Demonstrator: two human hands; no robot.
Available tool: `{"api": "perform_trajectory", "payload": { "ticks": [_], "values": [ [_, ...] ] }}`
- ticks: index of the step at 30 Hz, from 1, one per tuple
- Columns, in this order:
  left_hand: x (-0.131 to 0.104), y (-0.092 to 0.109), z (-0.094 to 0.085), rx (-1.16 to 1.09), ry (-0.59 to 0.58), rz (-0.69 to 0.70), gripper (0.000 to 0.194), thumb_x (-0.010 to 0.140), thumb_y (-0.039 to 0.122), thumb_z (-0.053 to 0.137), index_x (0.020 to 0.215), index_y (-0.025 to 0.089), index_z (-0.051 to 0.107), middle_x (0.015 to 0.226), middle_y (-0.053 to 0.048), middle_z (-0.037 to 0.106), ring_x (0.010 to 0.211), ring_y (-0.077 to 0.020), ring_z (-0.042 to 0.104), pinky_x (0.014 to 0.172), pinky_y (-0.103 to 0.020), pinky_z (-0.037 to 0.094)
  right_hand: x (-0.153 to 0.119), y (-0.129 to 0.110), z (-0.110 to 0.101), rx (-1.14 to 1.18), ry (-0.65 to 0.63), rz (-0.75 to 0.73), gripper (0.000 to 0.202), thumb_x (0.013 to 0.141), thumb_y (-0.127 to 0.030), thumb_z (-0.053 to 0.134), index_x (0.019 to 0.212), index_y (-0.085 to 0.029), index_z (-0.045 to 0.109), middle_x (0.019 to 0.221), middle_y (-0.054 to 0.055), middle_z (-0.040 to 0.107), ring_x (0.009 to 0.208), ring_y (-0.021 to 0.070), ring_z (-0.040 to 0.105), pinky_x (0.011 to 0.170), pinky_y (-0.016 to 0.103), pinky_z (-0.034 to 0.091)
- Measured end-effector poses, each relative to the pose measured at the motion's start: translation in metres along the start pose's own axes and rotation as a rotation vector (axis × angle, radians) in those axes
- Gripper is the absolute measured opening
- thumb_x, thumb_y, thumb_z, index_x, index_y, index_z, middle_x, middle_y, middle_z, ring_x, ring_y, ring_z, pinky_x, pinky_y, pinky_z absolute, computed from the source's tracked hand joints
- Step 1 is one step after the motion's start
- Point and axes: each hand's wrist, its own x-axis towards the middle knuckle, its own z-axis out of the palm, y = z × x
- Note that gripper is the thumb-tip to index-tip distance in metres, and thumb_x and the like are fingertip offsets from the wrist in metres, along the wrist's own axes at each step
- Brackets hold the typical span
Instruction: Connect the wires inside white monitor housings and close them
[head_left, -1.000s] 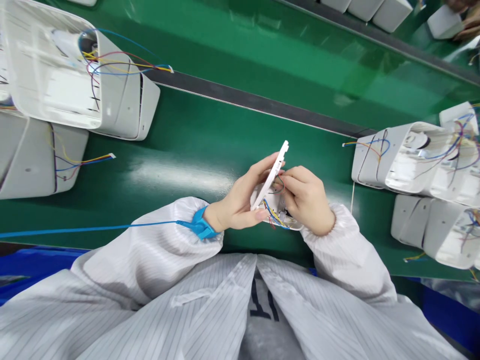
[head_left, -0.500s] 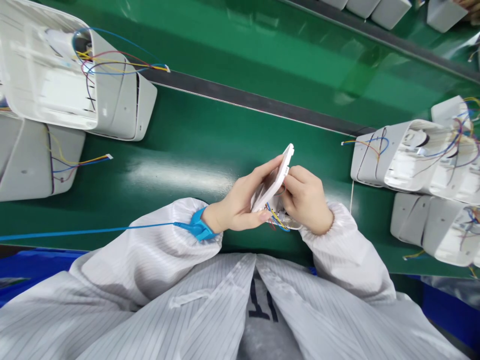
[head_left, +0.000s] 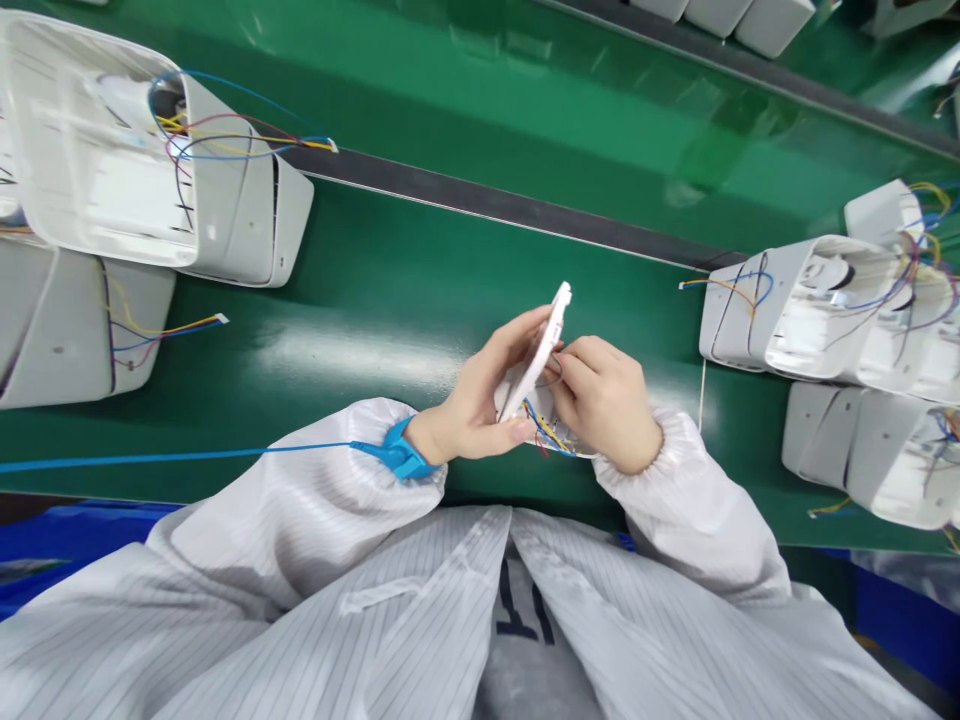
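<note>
A thin white plastic cover (head_left: 541, 345) is clamped on edge in the left hand (head_left: 480, 405), over the near green belt (head_left: 375, 300). Thin coloured wires (head_left: 550, 430) just beside it are pinched by the right hand (head_left: 604, 400).

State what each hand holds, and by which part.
Left hand pinches the white panel by its lower edge; right hand fingers the coloured wires behind it.

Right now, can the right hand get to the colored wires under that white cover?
Probably yes. The right hand already has fingertips at the colored wires, because the left hand holds the white cover tilted up, leaving that side open.
</note>
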Motion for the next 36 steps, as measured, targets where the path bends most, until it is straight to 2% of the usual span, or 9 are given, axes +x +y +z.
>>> {"api": "perform_trajectory", "payload": {
  "ticks": [3, 6, 8, 13, 16, 21, 27, 32, 36],
  "values": [
    [-0.001, -0.002, 0.002, -0.025, 0.067, -0.021, 0.083, 0.082, 0.06, 0.069, 0.15, 0.026, 0.035, 0.144, -0.016, 0.05, 0.124, -0.0308, 0.057, 0.103, -0.048, 0.052, 0.002, 0.002, -0.017, 0.243, -0.017, 0.095, 0.024, 0.102, -0.024, 0.052, 0.089, -0.014, 0.07, 0.081, 0.006, 0.067, 0.075, 0.0167, 0.06, 0.067, 0.03, 0.046],
    [0.0, -0.002, 0.0, -0.011, 0.087, -0.03, 0.081, 0.082, 0.06, 0.069, 0.148, 0.025, 0.038, 0.142, -0.016, 0.05, 0.122, -0.0302, 0.057, 0.104, -0.049, 0.051, 0.004, 0.001, -0.031, 0.644, -0.174, 0.014, 0.027, 0.1, -0.041, 0.059, 0.095, -0.017, 0.071, 0.083, 0.003, 0.066, 0.073, 0.0133, 0.061, 0.066, 0.026, 0.049],
    [0.0, -0.001, -0.001, -0.011, 0.084, -0.035, 0.08, 0.082, 0.061, 0.069, 0.147, 0.025, 0.038, 0.142, -0.016, 0.05, 0.123, -0.0308, 0.057, 0.105, -0.05, 0.05, 0.004, -0.001, -0.033, 0.737, -0.28, -0.053, 0.032, 0.094, -0.048, 0.066, 0.089, -0.017, 0.07, 0.085, 0.004, 0.064, 0.073, 0.0132, 0.059, 0.064, 0.026, 0.048],
    [0.003, 0.0, -0.004, -0.001, 0.071, -0.049, 0.081, 0.082, 0.063, 0.068, 0.148, 0.025, 0.038, 0.144, -0.017, 0.049, 0.126, -0.0319, 0.055, 0.108, -0.051, 0.048, 0.001, 0.003, -0.035, 0.695, -0.281, 0.09, 0.01, 0.096, -0.023, 0.065, 0.091, -0.018, 0.073, 0.087, 0.003, 0.058, 0.075, 0.0115, 0.057, 0.066, 0.025, 0.049],
    [0.005, 0.001, -0.006, 0.012, 0.034, -0.031, 0.083, 0.081, 0.06, 0.07, 0.149, 0.025, 0.037, 0.147, -0.017, 0.046, 0.128, -0.0323, 0.054, 0.109, -0.052, 0.048, 0.002, 0.013, -0.043, 0.714, -0.31, 0.149, 0.006, 0.093, -0.024, 0.07, 0.095, -0.021, 0.075, 0.091, 0.002, 0.06, 0.079, 0.012, 0.06, 0.069, 0.025, 0.052],
    [0.006, 0.001, -0.007, 0.05, 0.03, -0.033, 0.085, 0.082, 0.061, 0.07, 0.15, 0.025, 0.035, 0.147, -0.017, 0.047, 0.127, -0.0327, 0.055, 0.108, -0.052, 0.049, 0.002, 0.019, -0.043, 0.695, -0.337, 0.064, 0.014, 0.098, -0.02, 0.061, 0.096, -0.022, 0.075, 0.097, 0.003, 0.072, 0.086, 0.0137, 0.069, 0.074, 0.026, 0.056],
    [0.003, 0.0, -0.007, 0.09, 0.024, -0.033, 0.087, 0.08, 0.059, 0.071, 0.15, 0.023, 0.036, 0.141, -0.017, 0.051, 0.119, -0.0301, 0.058, 0.1, -0.047, 0.053, -0.002, 0.017, -0.021, 0.315, -0.258, -0.05, 0.017, 0.098, -0.017, 0.059, 0.097, -0.021, 0.075, 0.096, 0.003, 0.076, 0.086, 0.0187, 0.067, 0.075, 0.034, 0.054],
    [0.001, -0.001, -0.008, 0.252, -0.011, -0.029, 0.094, 0.073, 0.057, 0.076, 0.151, 0.023, 0.035, 0.142, -0.018, 0.049, 0.124, -0.0338, 0.055, 0.104, -0.05, 0.05, -0.003, 0.016, -0.011, 0.117, -0.164, 0.055, 0.015, 0.091, -0.017, 0.064, 0.085, -0.023, 0.076, 0.105, 0.007, 0.071, 0.106, 0.0285, 0.056, 0.081, 0.043, 0.048],
    [0.004, 0.001, -0.009, 0.391, -0.058, 0.066, 0.097, 0.073, 0.057, 0.076, 0.153, 0.023, 0.032, 0.141, -0.019, 0.051, 0.123, -0.0336, 0.057, 0.102, -0.049, 0.051, -0.006, 0.011, -0.007, 0.095, -0.143, 0.135, 0.017, 0.088, -0.012, 0.059, 0.084, -0.02, 0.074, 0.098, 0.008, 0.071, 0.088, 0.024, 0.06, 0.069, 0.036, 0.047]
  ]
}}
